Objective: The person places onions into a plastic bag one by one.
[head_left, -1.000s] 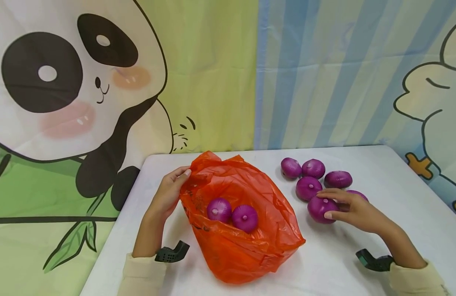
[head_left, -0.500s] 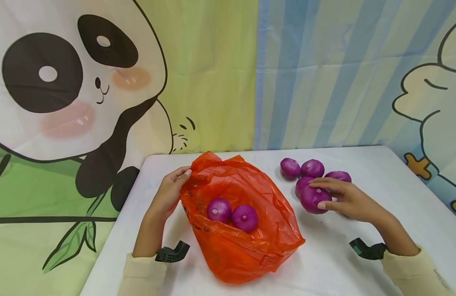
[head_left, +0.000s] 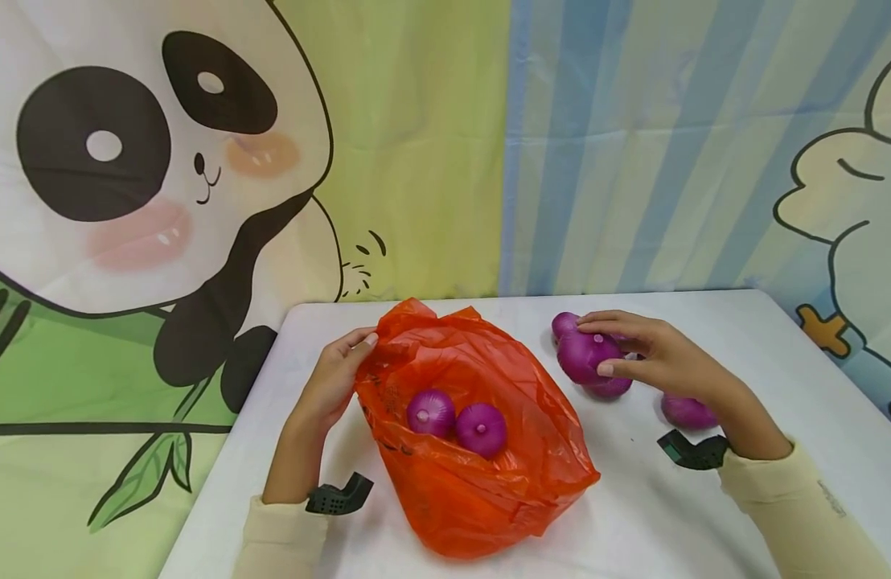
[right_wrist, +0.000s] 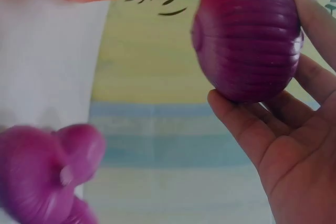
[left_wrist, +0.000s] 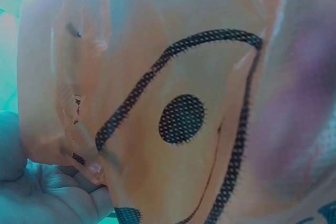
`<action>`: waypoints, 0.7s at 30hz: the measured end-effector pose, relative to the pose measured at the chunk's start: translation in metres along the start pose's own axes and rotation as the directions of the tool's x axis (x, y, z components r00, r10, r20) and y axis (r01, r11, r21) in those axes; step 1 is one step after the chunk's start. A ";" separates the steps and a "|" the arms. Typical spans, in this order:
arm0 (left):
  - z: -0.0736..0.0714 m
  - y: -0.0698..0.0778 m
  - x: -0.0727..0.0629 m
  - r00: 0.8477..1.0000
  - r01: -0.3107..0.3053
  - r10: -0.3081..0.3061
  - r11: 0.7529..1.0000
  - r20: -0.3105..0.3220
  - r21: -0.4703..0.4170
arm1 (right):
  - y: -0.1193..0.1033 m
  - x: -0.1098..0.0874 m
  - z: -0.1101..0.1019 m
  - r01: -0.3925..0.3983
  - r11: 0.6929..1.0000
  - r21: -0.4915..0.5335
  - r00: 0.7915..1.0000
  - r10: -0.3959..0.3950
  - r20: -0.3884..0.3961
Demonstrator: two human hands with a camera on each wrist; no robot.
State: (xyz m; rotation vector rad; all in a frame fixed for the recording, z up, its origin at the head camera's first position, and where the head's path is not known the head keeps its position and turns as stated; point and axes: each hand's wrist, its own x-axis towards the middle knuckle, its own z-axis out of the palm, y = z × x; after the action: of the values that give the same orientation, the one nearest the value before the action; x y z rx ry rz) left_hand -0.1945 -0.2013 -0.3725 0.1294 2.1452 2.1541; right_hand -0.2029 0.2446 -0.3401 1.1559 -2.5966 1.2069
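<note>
just beyond the right side of the red bag (head_left: 482, 515), above the white table (head_left: 626, 515), is the onion (head_left: 589, 358) i hold. within the last second it has moved away from me and leftward, and now covers part of the loose onions (head_left: 564, 324) behind it; i judge that it is free of the table but not in the bag, which has just the same two bagged onions (head_left: 481, 429) in sight. my right hand (head_left: 666, 358) grips it from the right, thumb and fingers parted about as wide as its girth and curved against the skin, with none of the palm pressed to it in the right wrist view. my left hand (head_left: 337, 374) has stayed at the bag's left rim, thumb and fingers pinching the plastic narrowly so the mouth gapes; the left wrist view hides the fingertips. farther out, a single onion (head_left: 689, 412) peeks from under my right wrist, and past the table hang a panda print (head_left: 91, 145) and a striped curtain (head_left: 670, 161).
</note>
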 end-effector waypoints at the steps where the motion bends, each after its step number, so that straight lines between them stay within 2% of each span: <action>1: 0.000 0.000 0.000 1.000 0.000 0.000 1.000 0.001 0.003 | -0.002 0.003 0.001 0.004 1.000 0.001 1.000 -0.004 0.005; 10: 0.001 0.004 0.000 1.000 0.002 -0.002 1.000 -0.003 0.008 | -0.011 0.024 0.012 0.113 0.989 0.091 0.993 -0.114 0.004; 21: 0.003 0.002 -0.001 1.000 0.010 -0.010 1.000 -0.005 0.009 | -0.027 0.040 0.017 0.140 0.975 0.173 0.989 -0.144 0.012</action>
State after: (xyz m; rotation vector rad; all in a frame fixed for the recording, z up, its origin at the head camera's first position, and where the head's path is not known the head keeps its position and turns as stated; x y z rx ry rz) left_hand -0.1928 -0.1984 -0.3700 0.1140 2.1531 2.1419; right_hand -0.2093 0.1975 -0.3214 1.3684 -2.4164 1.4161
